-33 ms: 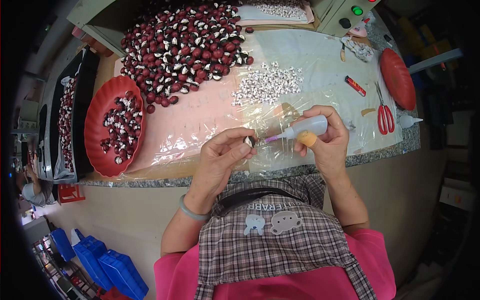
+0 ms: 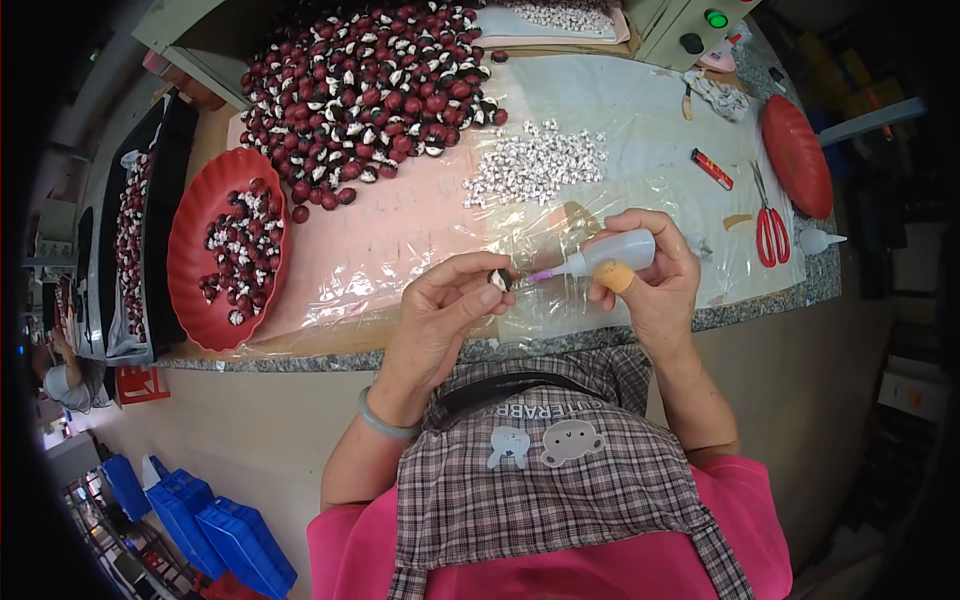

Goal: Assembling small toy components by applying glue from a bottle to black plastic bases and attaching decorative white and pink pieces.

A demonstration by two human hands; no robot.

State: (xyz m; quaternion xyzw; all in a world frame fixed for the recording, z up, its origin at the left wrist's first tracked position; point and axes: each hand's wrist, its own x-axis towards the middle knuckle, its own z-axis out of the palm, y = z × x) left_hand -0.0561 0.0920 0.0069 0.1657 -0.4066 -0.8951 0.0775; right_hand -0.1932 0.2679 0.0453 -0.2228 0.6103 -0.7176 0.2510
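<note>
Over the surface [image 2: 730,313], the left hand [image 2: 440,305] has its grip pinched on a black-and-white piece [image 2: 499,283]. The right hand [image 2: 660,285] has its grip wrapped round a bottle [image 2: 628,249], whose purple tip [image 2: 541,275] points at the piece from just beside it. Beyond lie white bits [image 2: 535,165] and, farther left, a dark-red heap [image 2: 370,100]; scissors [image 2: 771,238] rest right, a red dish [image 2: 190,280] far left.

Left fingers [image 2: 465,267] pinched, right fingers [image 2: 650,221] curled
</note>
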